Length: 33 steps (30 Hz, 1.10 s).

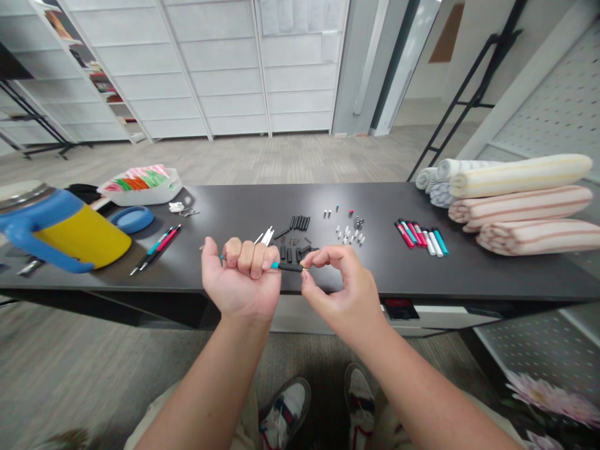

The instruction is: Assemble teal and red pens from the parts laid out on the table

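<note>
My left hand (244, 281) is closed around a ballpoint pen (289, 267) with a teal barrel and a black grip, held level above the table's front edge. The fingers cover much of the barrel. At the pen's right end, the thumb and forefinger of my right hand (344, 281) pinch the small silvery tip, mostly hidden by the fingertips. Just beyond the hands lie thin white sticks (267, 235), black tubular grips (300, 222), small white pieces (349, 236) and small metal pieces (359, 222).
Teal, red and white pen barrels (422, 237) lie right of centre on the dark table (225, 206). Rolled towels (520, 200) are stacked at the right end. Leftward are two pens (157, 250), a tipped yellow-and-blue jug (79, 231), a blue lid (132, 219) and a white basket (145, 195).
</note>
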Motion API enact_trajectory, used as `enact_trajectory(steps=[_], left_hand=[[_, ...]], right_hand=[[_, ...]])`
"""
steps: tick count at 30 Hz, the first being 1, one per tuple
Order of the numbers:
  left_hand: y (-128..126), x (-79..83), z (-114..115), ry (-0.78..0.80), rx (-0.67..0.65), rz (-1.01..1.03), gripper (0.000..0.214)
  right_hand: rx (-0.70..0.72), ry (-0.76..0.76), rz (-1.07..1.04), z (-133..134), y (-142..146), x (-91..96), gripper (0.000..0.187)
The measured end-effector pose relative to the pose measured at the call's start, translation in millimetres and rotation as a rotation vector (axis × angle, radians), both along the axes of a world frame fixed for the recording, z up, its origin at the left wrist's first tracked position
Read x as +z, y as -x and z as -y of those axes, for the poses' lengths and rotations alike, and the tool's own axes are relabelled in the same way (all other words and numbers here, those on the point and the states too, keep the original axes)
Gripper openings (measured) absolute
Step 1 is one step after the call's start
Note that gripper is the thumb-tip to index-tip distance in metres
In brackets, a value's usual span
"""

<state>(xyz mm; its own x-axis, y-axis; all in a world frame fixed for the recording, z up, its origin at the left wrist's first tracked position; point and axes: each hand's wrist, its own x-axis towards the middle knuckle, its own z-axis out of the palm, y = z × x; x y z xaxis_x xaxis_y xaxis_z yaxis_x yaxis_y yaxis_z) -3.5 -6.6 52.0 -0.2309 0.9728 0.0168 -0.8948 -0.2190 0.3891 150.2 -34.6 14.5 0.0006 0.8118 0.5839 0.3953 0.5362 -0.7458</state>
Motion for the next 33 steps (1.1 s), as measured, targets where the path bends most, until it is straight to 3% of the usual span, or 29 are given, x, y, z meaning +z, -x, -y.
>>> enact_trajectory(steps=[13,23,29,33], left_hand=[[-8,-7.6,1,0.019,0.004,0.015,0.058],[-8,-7.5,0,0.033,0.005,-0.016,0.059],[4,-10.4,-8,0.005,-0.033,-0.045,0.056],[18,-12.5,-14,-0.038,-0.048,-0.058,0.051]], right_hand=[[-0.062,-0.179,0.168,-5,-3,-5.1,0.028],[-0.068,-0.214,0.183,-5,-1,-7.6,0.023],[-0.028,-0.176,0.228,-8,-2,-5.1,0.021],[-0.014,-0.246,0.307,-19,-24,3.6,0.015]])
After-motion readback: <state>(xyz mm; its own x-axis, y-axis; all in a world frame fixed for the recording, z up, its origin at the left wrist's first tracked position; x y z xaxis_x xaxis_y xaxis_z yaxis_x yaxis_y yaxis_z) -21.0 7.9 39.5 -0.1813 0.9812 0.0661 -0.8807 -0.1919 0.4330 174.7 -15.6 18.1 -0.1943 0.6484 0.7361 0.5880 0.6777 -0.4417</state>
